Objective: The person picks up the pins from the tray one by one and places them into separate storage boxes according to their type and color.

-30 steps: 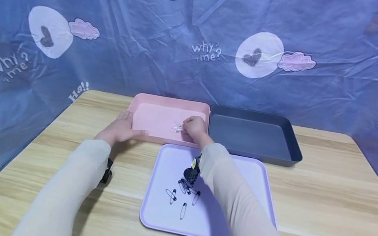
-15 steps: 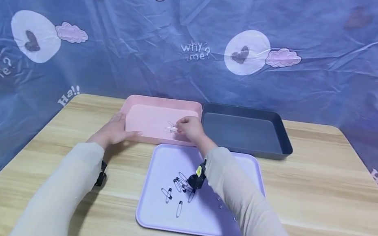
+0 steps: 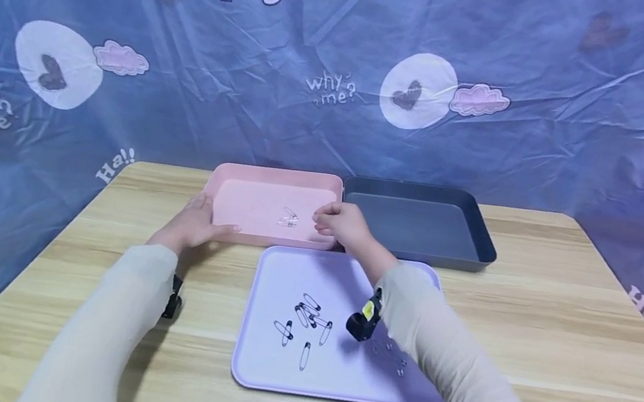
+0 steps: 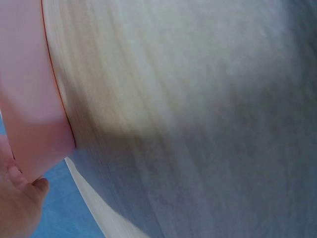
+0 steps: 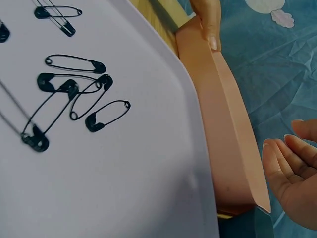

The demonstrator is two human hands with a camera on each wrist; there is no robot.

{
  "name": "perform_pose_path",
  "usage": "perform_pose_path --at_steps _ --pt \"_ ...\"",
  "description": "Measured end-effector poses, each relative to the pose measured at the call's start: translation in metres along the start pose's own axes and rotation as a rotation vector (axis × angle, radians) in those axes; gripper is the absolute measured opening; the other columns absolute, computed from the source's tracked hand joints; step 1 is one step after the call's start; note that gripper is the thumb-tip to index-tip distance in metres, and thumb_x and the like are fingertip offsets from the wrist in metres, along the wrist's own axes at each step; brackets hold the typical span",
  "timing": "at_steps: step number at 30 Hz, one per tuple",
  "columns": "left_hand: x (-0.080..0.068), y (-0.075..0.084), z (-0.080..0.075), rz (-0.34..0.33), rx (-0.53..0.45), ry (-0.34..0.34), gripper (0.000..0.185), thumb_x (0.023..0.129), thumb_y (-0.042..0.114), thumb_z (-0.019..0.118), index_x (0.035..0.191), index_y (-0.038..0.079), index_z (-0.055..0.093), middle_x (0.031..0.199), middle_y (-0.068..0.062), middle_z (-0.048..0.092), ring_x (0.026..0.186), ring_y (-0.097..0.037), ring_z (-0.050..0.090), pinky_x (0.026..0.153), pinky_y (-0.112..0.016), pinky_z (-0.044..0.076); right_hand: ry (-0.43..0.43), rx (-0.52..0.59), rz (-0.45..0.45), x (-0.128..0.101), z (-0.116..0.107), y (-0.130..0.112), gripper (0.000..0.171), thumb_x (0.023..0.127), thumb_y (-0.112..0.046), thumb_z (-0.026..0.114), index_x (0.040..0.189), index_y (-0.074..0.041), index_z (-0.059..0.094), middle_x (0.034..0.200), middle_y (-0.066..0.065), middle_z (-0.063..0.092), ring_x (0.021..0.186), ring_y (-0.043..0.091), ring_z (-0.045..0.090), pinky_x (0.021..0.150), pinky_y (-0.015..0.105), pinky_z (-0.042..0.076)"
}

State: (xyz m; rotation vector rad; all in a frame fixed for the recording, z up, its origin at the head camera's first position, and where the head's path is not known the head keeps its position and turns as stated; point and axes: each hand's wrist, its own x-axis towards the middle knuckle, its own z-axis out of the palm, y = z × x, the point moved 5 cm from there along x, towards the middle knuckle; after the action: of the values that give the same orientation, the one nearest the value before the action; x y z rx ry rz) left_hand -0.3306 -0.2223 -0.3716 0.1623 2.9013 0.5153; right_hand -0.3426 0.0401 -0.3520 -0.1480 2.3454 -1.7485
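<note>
My left hand (image 3: pixel 190 222) rests against the front left corner of the pink tray (image 3: pixel 224 182), thumb stretched along the front rim and fingers along the left side. Inside that tray, right of its middle, lies a small cluster of silver safety pins (image 3: pixel 289 220). My right hand (image 3: pixel 345 224) hovers over the tray's right end, fingers loosely bent; the right wrist view shows nothing between thumb and fingertips (image 5: pixel 270 144). Several black safety pins (image 3: pixel 305 356) lie on the left half of the lavender tray (image 3: pixel 268 379). Small silver pins (image 3: pixel 390 347) lie farther right on it, partly behind my right sleeve.
A dark grey tray (image 3: pixel 419 223) stands directly right of the pink one, at the back of the wooden table (image 3: pixel 537 319). The lavender tray lies in front of both. Behind the table hangs a blue printed cloth (image 3: pixel 250 98).
My right hand has drawn back to the right from the silver safety pins, which stay in the pink tray. My left hand keeps its place on the tray. The head view has shifted slightly.
</note>
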Motion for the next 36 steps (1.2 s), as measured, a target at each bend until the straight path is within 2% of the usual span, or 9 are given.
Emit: perform_pose_path --at_steps 8,14,19,25,30,36 --pt "-0.001 0.0 0.0 0.001 0.003 0.005 0.106 0.076 0.065 0.041 0.13 -0.016 0.001 0.137 -0.031 -0.002 0.126 -0.04 -0.002 0.102 -0.047 0.005 -0.042 0.046 -0.023 -0.019 -0.011 -0.006 0.022 0.082 -0.004 0.056 0.099 0.009 0.057 0.097 0.018 0.058 0.081 0.022 0.06 0.071 0.026 0.05" --pt "-0.001 -0.001 0.0 0.011 0.015 0.004 0.105 0.076 0.065 0.04 0.13 -0.016 0.002 0.137 -0.031 -0.001 0.125 -0.04 -0.002 0.102 -0.046 0.004 -0.058 0.068 -0.01 -0.036 -0.017 -0.008 0.023 0.082 -0.004 0.055 0.101 0.01 0.055 0.099 0.019 0.057 0.084 0.022 0.059 0.075 0.03 0.049" --pt "-0.002 -0.002 0.0 0.012 0.027 0.0 0.106 0.076 0.066 0.039 0.13 -0.016 0.001 0.137 -0.031 -0.001 0.126 -0.039 -0.003 0.102 -0.045 0.005 -0.07 0.081 0.013 -0.048 -0.02 -0.007 0.025 0.082 -0.003 0.055 0.103 0.011 0.054 0.101 0.021 0.056 0.088 0.027 0.058 0.079 0.035 0.047" --pt "-0.003 -0.002 -0.001 0.013 0.024 -0.002 0.105 0.076 0.065 0.04 0.13 -0.016 0.001 0.137 -0.031 -0.002 0.126 -0.039 -0.003 0.102 -0.045 0.005 -0.089 0.085 -0.006 -0.062 -0.024 -0.005 0.028 0.082 -0.004 0.056 0.105 0.013 0.052 0.1 0.023 0.057 0.092 0.033 0.055 0.077 0.032 0.048" --pt "-0.001 -0.003 -0.001 0.018 0.029 -0.002 0.106 0.076 0.066 0.04 0.13 -0.016 0.001 0.137 -0.031 -0.001 0.126 -0.039 -0.003 0.103 -0.045 0.004 -0.123 0.102 -0.024 -0.074 -0.028 -0.002 0.029 0.082 -0.002 0.056 0.104 0.015 0.051 0.098 0.024 0.057 0.086 0.026 0.058 0.076 0.03 0.048" --pt "0.0 -0.004 0.0 0.01 0.025 -0.004 0.107 0.075 0.067 0.04 0.13 -0.016 0.001 0.137 -0.031 -0.002 0.126 -0.039 -0.002 0.102 -0.045 0.004 -0.149 0.094 -0.037 -0.086 -0.031 0.001 0.028 0.081 -0.001 0.055 0.103 0.016 0.051 0.089 0.017 0.059 0.082 0.023 0.059 0.075 0.031 0.048"
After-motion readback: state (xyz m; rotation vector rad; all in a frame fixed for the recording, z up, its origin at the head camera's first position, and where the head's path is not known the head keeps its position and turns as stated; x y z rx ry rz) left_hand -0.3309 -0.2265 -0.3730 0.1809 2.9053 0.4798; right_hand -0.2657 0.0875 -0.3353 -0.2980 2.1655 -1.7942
